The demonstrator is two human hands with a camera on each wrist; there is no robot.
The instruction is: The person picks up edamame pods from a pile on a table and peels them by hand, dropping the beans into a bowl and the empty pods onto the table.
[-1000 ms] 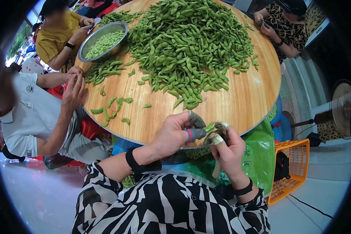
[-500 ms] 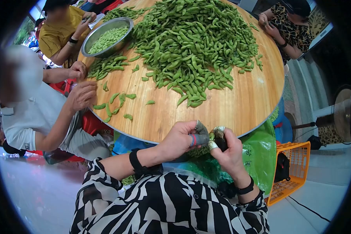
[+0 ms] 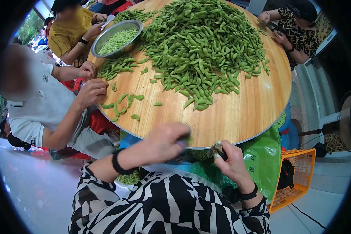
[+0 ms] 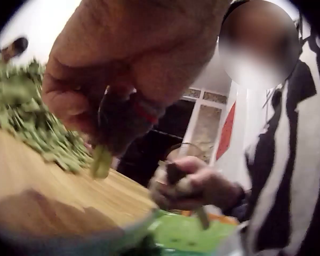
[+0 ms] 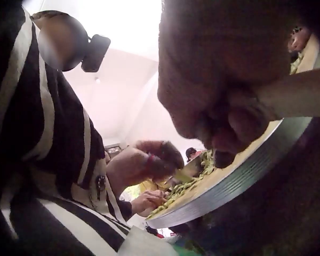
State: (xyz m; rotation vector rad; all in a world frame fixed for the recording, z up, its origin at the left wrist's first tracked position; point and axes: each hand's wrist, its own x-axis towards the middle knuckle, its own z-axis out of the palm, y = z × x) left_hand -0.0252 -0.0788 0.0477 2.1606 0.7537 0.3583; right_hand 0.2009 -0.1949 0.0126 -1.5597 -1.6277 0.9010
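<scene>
The left hand (image 3: 163, 142), blurred, is just over the table's near edge. In the left wrist view its thumb and fingers, wearing dark finger covers, pinch a green pod (image 4: 101, 162). The right hand (image 3: 232, 162) is apart from it, to the right beside the table edge. Its fingers are curled round a tool whose pale handle (image 5: 298, 96) sticks out of the fist in the right wrist view; the tool's working end is hard to make out. A large heap of green pods (image 3: 206, 46) lies on the round wooden table (image 3: 163, 113).
A metal bowl (image 3: 117, 39) of shelled beans stands at the table's left, with loose pods (image 3: 119, 68) beside it. Three people sit round the table. A green bag (image 3: 261, 160) hangs below the near edge, and an orange crate (image 3: 296, 175) stands at the right.
The hands were close together at a pod; now they are apart. The left hand has moved left with a pod, while the right has stayed near the edge with the tool.
</scene>
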